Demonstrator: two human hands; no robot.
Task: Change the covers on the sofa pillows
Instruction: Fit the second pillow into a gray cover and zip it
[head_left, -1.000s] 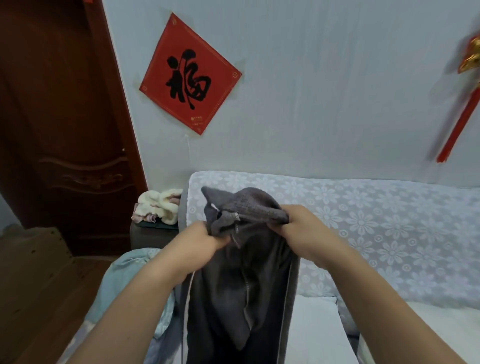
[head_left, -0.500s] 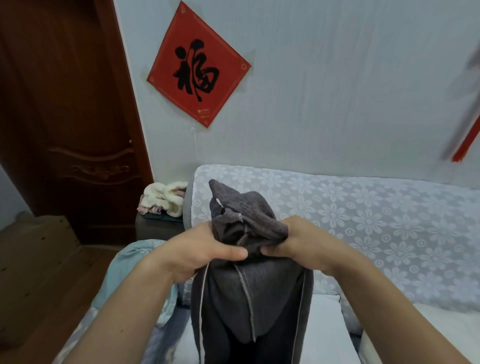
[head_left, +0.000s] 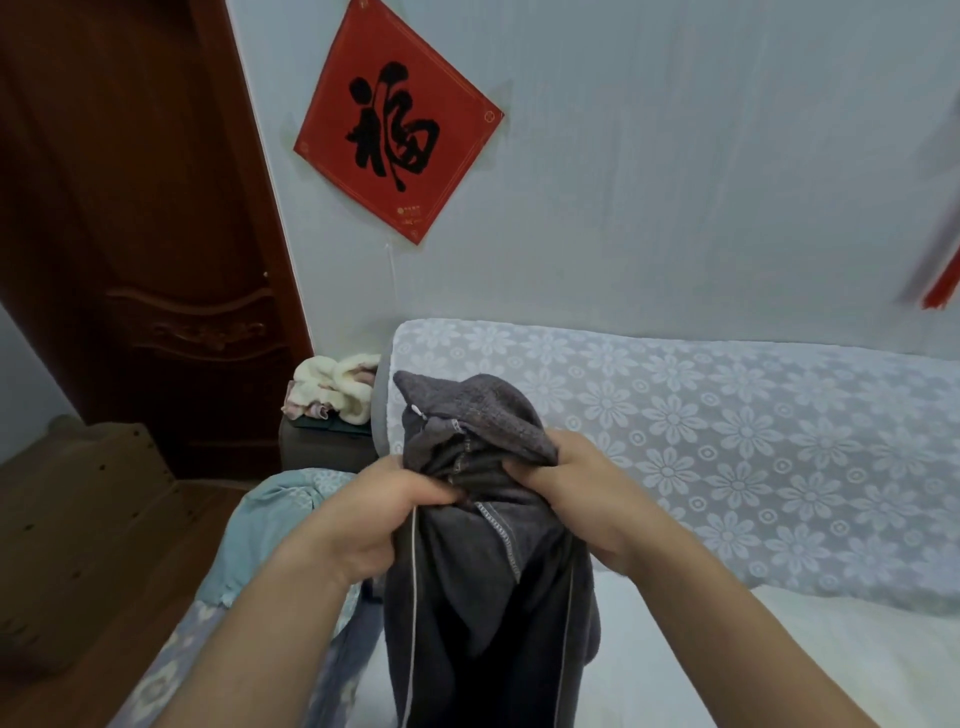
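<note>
My left hand and right hand both pinch the bunched top of the grey pillow cover, held upright at 6 o'clock before the sofa; tugging unevenly could snag the zipper or strain the seam.

A pale wall bears a red paper square (black character), beside a dark wooden door.
</note>
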